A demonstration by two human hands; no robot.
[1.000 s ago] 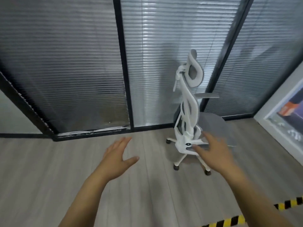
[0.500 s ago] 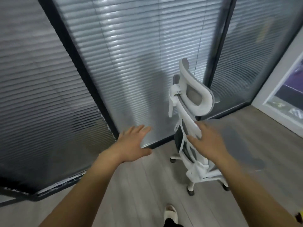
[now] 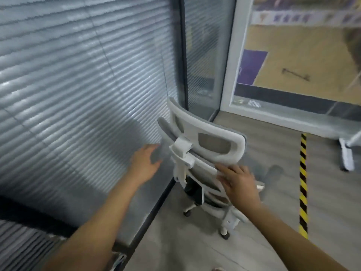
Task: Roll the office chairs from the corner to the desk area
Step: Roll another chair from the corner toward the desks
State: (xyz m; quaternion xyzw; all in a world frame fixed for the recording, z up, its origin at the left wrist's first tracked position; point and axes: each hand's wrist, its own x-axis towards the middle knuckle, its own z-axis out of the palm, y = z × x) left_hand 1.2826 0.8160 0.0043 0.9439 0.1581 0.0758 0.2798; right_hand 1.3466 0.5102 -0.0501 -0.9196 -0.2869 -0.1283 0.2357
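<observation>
Chair: white office chair (image 3: 205,153) w/ grey mesh, standing in the corner, its back toward you, castors (image 3: 224,236) on the grey floor.
Long axis: backrest (image 3: 203,173) rises upright from base to headrest (image 3: 218,133). The headrest's width runs left-to-right across your view.
Right hand (image 3: 240,184): on the backrest's top rim, just below the headrest, right side. Fingers lie fairly straight across the rim, not visibly wrapped round it.
Left hand (image 3: 144,163): spread, fingers apart, in the air just left of the headrest. No contact seen.
Nearer hand: right, which is touching. The chair lies right & fwd of your left.
Around: slatted blinds (image 3: 78,94) close on the chair's left; yellow-black floor tape (image 3: 303,182) well apart on the right.
Next, prob.: bring the left hand onto the rim, then pull the chair back toward you, away from the blinds.
</observation>
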